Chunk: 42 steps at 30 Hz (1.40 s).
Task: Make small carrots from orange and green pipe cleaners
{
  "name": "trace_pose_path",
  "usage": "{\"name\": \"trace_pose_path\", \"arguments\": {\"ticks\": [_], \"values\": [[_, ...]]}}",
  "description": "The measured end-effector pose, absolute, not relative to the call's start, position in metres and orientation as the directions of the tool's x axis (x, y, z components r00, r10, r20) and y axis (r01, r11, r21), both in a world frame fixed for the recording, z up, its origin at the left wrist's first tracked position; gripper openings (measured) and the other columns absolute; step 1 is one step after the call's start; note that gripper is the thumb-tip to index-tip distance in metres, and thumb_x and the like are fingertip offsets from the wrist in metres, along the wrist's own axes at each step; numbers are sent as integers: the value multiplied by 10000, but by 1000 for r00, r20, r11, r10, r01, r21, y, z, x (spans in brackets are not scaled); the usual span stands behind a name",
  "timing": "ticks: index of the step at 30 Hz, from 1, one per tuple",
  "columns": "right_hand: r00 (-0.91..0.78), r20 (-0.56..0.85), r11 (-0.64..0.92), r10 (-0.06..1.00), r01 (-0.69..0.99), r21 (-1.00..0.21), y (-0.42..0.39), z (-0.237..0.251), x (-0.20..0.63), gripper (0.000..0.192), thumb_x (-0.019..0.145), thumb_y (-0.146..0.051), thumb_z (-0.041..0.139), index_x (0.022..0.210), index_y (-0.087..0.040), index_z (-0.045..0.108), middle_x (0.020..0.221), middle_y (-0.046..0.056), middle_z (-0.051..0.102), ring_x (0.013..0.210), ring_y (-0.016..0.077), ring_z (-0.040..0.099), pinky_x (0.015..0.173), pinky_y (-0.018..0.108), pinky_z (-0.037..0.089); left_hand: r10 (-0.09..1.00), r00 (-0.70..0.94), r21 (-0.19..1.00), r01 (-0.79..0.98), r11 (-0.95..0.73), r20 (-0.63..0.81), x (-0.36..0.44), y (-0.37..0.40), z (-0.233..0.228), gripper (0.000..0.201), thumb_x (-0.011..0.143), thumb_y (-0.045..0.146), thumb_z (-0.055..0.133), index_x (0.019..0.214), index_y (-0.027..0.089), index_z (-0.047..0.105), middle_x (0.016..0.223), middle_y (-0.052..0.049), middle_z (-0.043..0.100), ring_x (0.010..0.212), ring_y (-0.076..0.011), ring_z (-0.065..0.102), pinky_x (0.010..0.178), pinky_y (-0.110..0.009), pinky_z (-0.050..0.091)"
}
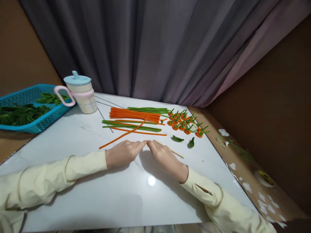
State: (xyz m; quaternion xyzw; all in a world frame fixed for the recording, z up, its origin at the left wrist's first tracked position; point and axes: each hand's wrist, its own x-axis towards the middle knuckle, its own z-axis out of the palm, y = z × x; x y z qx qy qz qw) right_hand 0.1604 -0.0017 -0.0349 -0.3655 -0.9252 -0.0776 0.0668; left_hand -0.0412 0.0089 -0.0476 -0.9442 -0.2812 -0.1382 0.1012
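My left hand (125, 152) and my right hand (166, 157) meet fingertip to fingertip above the table, both closed in a pinch. A tiny orange tip, seemingly of a pipe cleaner (147, 141), shows between them; fingers cover the rest. Past the right hand's fingers sticks out a thin wooden stick (178, 154); whether that hand touches it I cannot tell. One long orange pipe cleaner (121, 136) slants behind my left hand, across green pipe cleaners (133, 126). Beyond lies a thick orange bundle (131, 114). Two green leaf-like twists (178, 138) (191, 142) rest to the right.
Several small orange pieces with green stems (175, 126) cluster at the back right beside a round ring (192, 127). A lidded cup (84, 97) stands at the back left by a blue basket (40, 124) of green pieces. White scraps (262, 207) lie beyond the table's right edge.
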Motion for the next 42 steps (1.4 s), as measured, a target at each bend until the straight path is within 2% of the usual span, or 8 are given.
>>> {"name": "trace_pose_path", "arguments": {"ticks": [3,10,15,21,24,28,32,42], "values": [[-716,190,705,671,696,133,3,-25,160,212,841,21,385,983,-124,448,812,66,601,679,179,591,492,258,393,479,827,-111,527,-842,293,-40,19,-35,403,821,-5,321,1210,55,410,772,-81,647,627,-193,634,546,-286,497],[-766,171,745,620,643,177,-5,-33,168,190,856,11,410,973,-127,465,811,59,603,674,178,607,498,257,411,538,816,97,530,-842,214,-35,11,-39,369,808,18,375,1153,114,461,846,-86,665,681,-192,642,603,-287,489],[-754,182,751,631,653,99,-6,-42,175,167,859,-15,453,980,-124,491,810,52,615,687,186,623,511,263,438,563,823,225,535,-814,79,-30,11,-31,257,831,55,415,1049,144,520,855,-69,683,718,-200,653,605,-269,462],[-726,347,776,594,631,-8,-4,-52,178,421,875,-24,358,1284,-123,339,888,85,637,735,194,643,549,272,484,517,851,339,461,-820,96,-33,19,-25,251,859,61,391,1009,156,568,796,-55,678,666,-176,635,561,-233,405],[-711,436,808,551,586,-66,-4,-57,176,425,871,-15,302,1279,-132,322,989,115,647,837,201,651,590,277,507,504,858,396,433,-810,93,-34,20,-27,257,887,85,382,1032,144,586,786,-64,683,651,-171,633,562,-227,404],[-696,478,827,535,548,-128,-5,-60,174,347,877,-45,318,1211,-131,357,797,66,665,696,189,650,558,269,497,486,866,475,380,-793,118,-34,20,-26,242,896,107,397,991,137,618,797,-73,691,642,-168,634,565,-224,413],[-694,465,826,549,536,-175,-7,-60,172,390,837,-20,311,1202,-151,353,866,80,670,766,190,655,594,264,503,463,874,537,323,-779,147,-33,21,-25,254,886,98,411,949,164,647,823,-56,705,689,-154,644,609,-207,432],[-745,435,853,506,508,-122,-7,-55,175,440,830,-28,317,1259,-123,308,874,92,645,755,190,617,586,265,475,595,801,641,422,-641,68,-28,21,-13,257,837,72,431,709,135,645,586,8,638,537,-97,591,563,-165,414]]}}
